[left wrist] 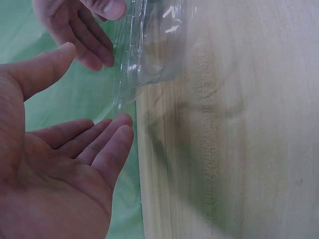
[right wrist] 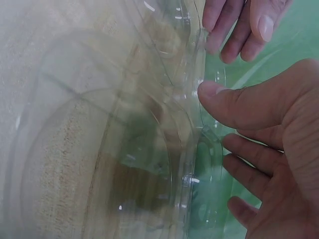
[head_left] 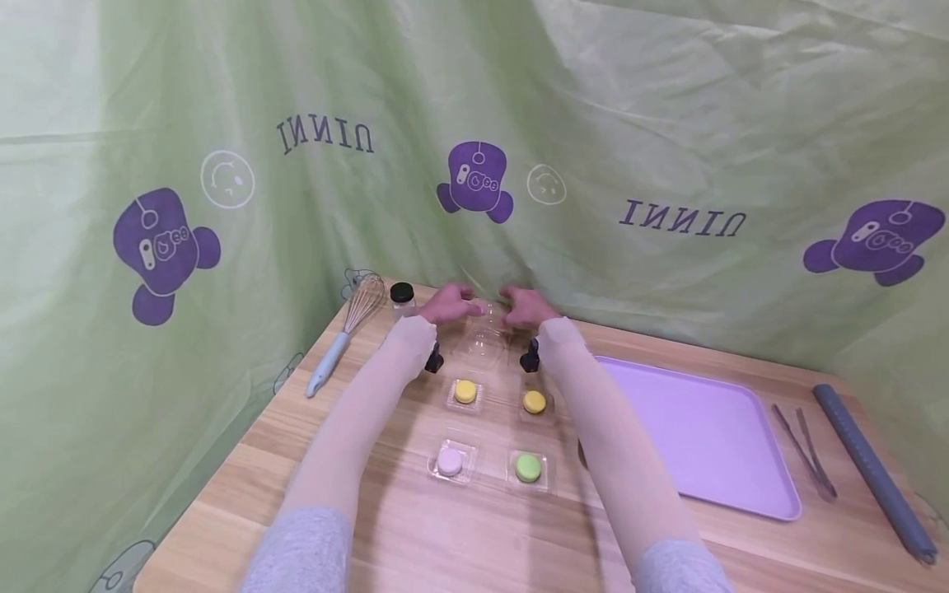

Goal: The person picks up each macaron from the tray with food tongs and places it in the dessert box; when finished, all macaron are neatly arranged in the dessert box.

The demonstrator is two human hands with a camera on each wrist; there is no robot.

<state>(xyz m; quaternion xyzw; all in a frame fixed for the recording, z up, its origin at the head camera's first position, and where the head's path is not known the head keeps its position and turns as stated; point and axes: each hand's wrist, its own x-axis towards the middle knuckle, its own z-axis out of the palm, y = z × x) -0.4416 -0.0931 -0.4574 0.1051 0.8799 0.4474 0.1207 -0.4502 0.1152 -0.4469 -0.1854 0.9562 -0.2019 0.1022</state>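
At the back of the table, a clear plastic container (head_left: 480, 344) with domed parts lies between both hands. My left hand (head_left: 451, 304) reaches in from the left; in the left wrist view its fingers (left wrist: 112, 154) are nearly straight, with the thumb apart. From the other side comes my right hand (head_left: 528, 306). In the right wrist view its thumb (right wrist: 239, 104) touches the plastic rim, and its fingers lie spread by the edge. Nearer stand small clear trays holding a yellow macaron (head_left: 465, 391), another yellow macaron (head_left: 534, 402), a pink macaron (head_left: 449, 462) and a green macaron (head_left: 528, 468).
A whisk (head_left: 344, 333) and a black-lidded jar (head_left: 403, 298) are at the left. To the right lie a purple tray (head_left: 712, 428), metal tongs (head_left: 808, 453) and a blue-grey rolling pin (head_left: 875, 469). A green curtain (head_left: 593, 107) hangs behind the table (head_left: 222, 502).
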